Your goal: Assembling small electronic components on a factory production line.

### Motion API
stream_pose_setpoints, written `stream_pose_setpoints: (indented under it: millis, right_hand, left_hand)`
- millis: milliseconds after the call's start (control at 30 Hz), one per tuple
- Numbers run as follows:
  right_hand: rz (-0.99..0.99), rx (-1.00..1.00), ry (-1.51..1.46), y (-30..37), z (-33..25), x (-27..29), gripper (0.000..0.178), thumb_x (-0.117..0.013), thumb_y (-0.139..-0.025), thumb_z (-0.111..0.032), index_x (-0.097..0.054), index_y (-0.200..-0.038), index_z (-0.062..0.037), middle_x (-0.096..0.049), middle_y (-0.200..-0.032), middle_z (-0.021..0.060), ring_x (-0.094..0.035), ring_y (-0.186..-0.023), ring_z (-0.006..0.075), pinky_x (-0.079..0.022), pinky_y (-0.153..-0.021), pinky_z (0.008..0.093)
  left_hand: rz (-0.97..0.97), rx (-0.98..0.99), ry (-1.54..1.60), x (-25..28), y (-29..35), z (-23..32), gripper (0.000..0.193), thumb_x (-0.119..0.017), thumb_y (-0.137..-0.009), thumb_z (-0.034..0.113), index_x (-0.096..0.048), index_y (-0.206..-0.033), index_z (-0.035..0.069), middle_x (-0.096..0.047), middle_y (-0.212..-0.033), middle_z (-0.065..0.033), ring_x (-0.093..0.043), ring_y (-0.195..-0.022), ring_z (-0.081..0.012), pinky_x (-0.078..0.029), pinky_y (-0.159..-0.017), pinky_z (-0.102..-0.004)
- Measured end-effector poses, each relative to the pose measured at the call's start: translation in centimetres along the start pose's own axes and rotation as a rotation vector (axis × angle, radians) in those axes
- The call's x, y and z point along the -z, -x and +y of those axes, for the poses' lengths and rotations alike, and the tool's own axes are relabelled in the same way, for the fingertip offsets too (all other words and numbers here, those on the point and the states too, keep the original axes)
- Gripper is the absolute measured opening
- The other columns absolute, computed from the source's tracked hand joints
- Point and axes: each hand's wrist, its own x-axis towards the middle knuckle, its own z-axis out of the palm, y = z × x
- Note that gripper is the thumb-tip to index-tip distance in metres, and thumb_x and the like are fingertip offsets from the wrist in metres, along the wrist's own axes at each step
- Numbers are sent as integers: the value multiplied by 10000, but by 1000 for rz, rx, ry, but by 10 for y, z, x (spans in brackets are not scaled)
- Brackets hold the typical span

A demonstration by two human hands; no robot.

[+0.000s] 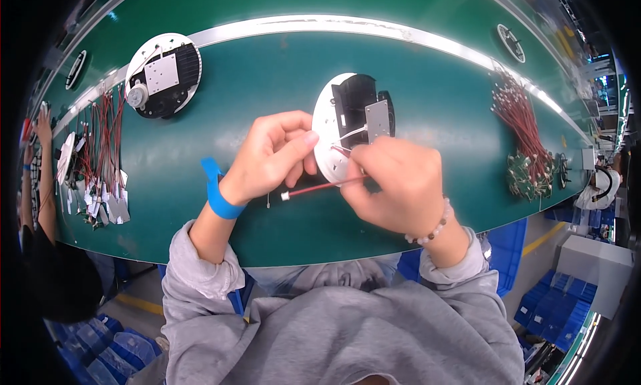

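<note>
In front of me, a round white housing (324, 118) stands tilted on edge. A black plastic part (352, 108) and a grey metal plate (377, 120) are fixed on its face. My left hand (272, 151) is closed on the left rim, thumb and fingers pinching it. My right hand (398, 181) is closed at the lower part of the face, its fingers pinching a red cable (319, 187). The cable's white connector (286, 196) sticks out to the left below the housing. The cable's other end is hidden behind my right fingers.
A similar round assembly (163, 75) lies at the back left. Bundles of red cables lie at left (107, 138) and right (519, 131), the right one with green circuit boards (531, 175). A white rail (300, 25) crosses the green table (260, 71). Another person's arm (45, 165) shows far left.
</note>
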Motion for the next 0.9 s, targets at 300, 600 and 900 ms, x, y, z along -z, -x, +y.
stream_pose_setpoints:
  millis: [300,600,900]
  right_hand:
    - [-136,-50,2,3,1,-7,99,-612,-592,-45,-524,-633,-67,-510,-569,48,-510,-459,193,-389,-398,280]
    - [198,35,34,1,20,13,134,-592,-707,-121,-500,-624,-68,-469,-585,56,-457,-466,218,-362,-426,309]
    - [-131,-154,-66,8,5,29,105,-607,-695,-72,-558,-613,-29,-493,-517,68,-453,-415,197,-336,-390,280]
  left_hand:
    - [-77,101,102,-7,0,-5,211,-436,-858,164,-527,-887,-24,-578,-668,-84,-487,-449,-84,-363,-399,-176]
    - [-122,153,24,1,0,-1,307,-358,-875,201,-545,-936,-35,-603,-851,-111,-575,-530,-151,-317,-394,-182]
    - [-94,109,-48,-2,0,2,276,-384,-871,187,-546,-909,-34,-568,-788,-54,-576,-539,-132,-317,-410,-174]
